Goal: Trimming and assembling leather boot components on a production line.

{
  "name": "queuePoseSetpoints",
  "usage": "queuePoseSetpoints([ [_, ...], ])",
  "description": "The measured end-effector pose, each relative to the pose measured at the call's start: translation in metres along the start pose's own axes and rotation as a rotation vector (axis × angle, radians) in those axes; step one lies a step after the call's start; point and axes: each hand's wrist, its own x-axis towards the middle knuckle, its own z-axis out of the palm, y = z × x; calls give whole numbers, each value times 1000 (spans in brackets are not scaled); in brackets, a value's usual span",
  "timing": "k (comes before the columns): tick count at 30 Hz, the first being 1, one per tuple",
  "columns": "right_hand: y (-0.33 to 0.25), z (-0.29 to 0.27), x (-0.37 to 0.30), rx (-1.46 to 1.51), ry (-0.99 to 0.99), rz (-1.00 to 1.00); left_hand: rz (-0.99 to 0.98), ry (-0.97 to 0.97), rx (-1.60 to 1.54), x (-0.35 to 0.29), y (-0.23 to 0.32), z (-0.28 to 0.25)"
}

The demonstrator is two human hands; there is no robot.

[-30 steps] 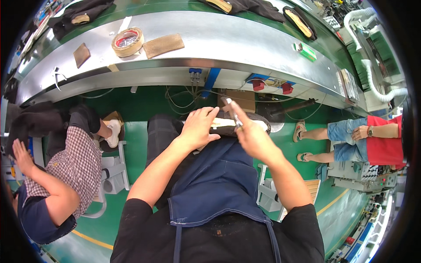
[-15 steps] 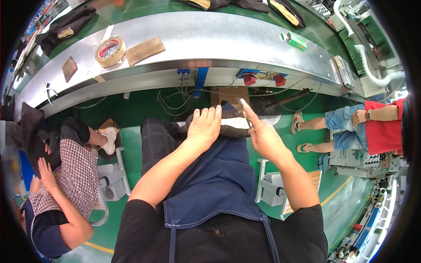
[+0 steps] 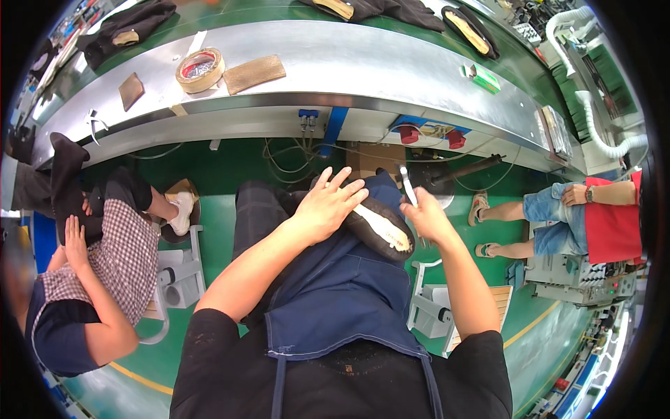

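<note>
In the head view, the left hand [image 3: 331, 207] lies over one end of a dark shoe [image 3: 359, 233] resting on the lap, pale sole up; how firmly it grips cannot be told. The right hand [image 3: 427, 218] is closed around a metal hand tool [image 3: 407, 183], just beside the shoe. Beyond, a tape roll [image 3: 187, 78] lies on the metal bench [image 3: 356, 63].

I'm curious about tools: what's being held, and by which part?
Right hand holds a silver tool below its upper end; the left hand covers one end of a dark shoe, grip unclear.
</note>
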Motion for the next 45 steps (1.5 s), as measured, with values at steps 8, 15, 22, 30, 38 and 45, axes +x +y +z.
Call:
queuePoseSetpoints([
  [8,-24,50,-23,626,-536,239,-845,348,-946,-60,30,6],
  [15,-49,81,-47,504,-386,108,-1256,21,-2078,-40,57,3],
  [22,-51,72,-67,566,-331,-98,-1138,159,-2039,-34,72,-35],
  [30,-95,39,-88,448,-133,-439,-761,355,-1717,-32,71,-93],
  [38,-90,60,-85,298,3,-451,-530,339,-1425,-67,33,-38],
  [45,-97,-6,-86,137,-208,-389,-630,186,-1270,-102,49,-2],
])
